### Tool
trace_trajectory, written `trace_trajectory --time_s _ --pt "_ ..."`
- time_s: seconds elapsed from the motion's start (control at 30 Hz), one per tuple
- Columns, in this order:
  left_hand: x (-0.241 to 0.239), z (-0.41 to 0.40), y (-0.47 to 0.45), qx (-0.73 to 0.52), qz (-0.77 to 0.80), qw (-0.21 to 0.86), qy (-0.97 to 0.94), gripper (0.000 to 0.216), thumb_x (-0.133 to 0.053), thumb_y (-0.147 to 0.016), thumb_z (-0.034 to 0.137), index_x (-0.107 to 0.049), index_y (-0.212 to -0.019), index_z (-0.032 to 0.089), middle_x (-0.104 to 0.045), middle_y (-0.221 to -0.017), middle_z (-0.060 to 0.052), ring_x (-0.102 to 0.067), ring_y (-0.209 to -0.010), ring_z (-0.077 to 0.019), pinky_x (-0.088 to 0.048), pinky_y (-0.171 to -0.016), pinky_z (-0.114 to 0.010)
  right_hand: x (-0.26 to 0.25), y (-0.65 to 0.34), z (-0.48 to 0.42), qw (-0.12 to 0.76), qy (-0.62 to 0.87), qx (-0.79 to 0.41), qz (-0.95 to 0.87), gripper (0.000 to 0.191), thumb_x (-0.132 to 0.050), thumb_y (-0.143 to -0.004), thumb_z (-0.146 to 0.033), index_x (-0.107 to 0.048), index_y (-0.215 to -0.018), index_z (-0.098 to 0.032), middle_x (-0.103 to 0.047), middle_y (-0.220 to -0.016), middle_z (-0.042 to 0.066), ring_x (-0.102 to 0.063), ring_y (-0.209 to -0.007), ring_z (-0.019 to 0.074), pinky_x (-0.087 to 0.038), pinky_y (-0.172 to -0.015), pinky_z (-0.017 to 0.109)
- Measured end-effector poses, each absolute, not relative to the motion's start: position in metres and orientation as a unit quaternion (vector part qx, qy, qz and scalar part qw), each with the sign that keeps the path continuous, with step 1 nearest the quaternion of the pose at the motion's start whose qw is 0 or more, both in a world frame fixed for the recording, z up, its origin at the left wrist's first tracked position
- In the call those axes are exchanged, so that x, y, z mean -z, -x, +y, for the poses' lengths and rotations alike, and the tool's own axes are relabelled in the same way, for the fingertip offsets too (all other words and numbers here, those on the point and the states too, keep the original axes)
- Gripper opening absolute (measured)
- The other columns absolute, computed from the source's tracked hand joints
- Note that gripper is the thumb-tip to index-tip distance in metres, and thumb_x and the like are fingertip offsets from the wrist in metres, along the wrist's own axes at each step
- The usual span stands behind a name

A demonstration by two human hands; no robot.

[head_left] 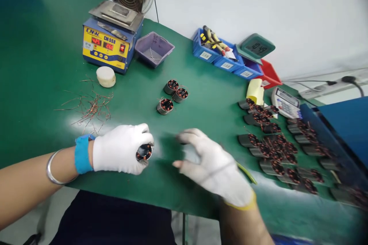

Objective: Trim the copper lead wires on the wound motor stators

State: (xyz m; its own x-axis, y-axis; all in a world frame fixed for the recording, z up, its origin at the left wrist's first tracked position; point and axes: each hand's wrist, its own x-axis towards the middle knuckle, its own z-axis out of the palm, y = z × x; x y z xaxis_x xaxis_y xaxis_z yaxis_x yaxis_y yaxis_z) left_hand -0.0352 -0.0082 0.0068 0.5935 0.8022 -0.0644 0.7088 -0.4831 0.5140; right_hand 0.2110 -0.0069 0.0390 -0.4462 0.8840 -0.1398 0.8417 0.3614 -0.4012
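My left hand, in a white glove with a blue cuff, is closed around a small motor stator with copper windings, held just above the green mat. My right hand, also gloved, is blurred by motion a little to the right of it. Its fingers look spread, and a thin yellow-green tool shows beside it; whether the hand holds it I cannot tell. Three more stators stand together in the middle of the mat, beyond both hands.
A yellow and blue solder pot stands at the back left, with a white roll and copper wire scraps in front. A purple tray, blue tool bins, a timer, a calculator and several stators fill the right.
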Motion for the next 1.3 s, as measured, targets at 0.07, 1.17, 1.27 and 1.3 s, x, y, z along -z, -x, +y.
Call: trace_trajectory --time_s 0.07,1.17,1.27,1.3 --pt "-0.007 -0.008 0.035 -0.098 0.447 0.251 -0.853 0.02 -0.058 -0.07 0.032 -0.059 -0.086 0.022 -0.057 -0.089 -0.003 -0.058 -0.066 -0.0189 -0.041 -0.058 -0.031 -0.029 -0.182 -0.008 0.06 0.475 -0.245 -0.843 0.028 -0.07 -0.076 -0.037 -0.066 -0.099 -0.022 -0.066 -0.102 0.005 -0.063 -0.088 0.0217 -0.049 -0.071 0.031" --pt "0.023 -0.022 0.013 -0.235 0.417 0.3 -0.825 0.005 -0.049 -0.076 0.015 -0.048 -0.078 0.019 -0.058 -0.091 -0.006 -0.053 -0.082 -0.0197 -0.045 -0.076 -0.034 -0.003 -0.168 -0.016 0.228 0.412 -0.307 -0.827 0.019 -0.05 -0.083 -0.016 -0.052 -0.064 -0.021 -0.058 -0.068 0.001 -0.056 -0.063 0.0133 -0.044 -0.059 0.025" --pt "0.02 -0.022 0.017 -0.257 0.404 0.331 -0.813 0.004 -0.047 -0.082 0.018 -0.049 -0.079 0.019 -0.059 -0.092 -0.007 -0.054 -0.084 -0.0193 -0.047 -0.078 -0.034 0.001 -0.17 -0.014 0.237 0.381 -0.263 -0.854 0.02 -0.048 -0.086 -0.015 -0.053 -0.067 -0.021 -0.06 -0.069 0.001 -0.058 -0.064 0.013 -0.046 -0.06 0.025" --pt "0.018 -0.022 0.018 -0.262 0.399 0.346 -0.808 0.007 -0.046 -0.085 0.02 -0.049 -0.079 0.019 -0.06 -0.093 -0.007 -0.055 -0.085 -0.0189 -0.047 -0.079 -0.034 0.003 -0.171 -0.013 0.24 0.369 -0.239 -0.866 0.021 -0.047 -0.088 -0.016 -0.054 -0.069 -0.02 -0.061 -0.07 0.002 -0.059 -0.065 0.0134 -0.047 -0.062 0.025"
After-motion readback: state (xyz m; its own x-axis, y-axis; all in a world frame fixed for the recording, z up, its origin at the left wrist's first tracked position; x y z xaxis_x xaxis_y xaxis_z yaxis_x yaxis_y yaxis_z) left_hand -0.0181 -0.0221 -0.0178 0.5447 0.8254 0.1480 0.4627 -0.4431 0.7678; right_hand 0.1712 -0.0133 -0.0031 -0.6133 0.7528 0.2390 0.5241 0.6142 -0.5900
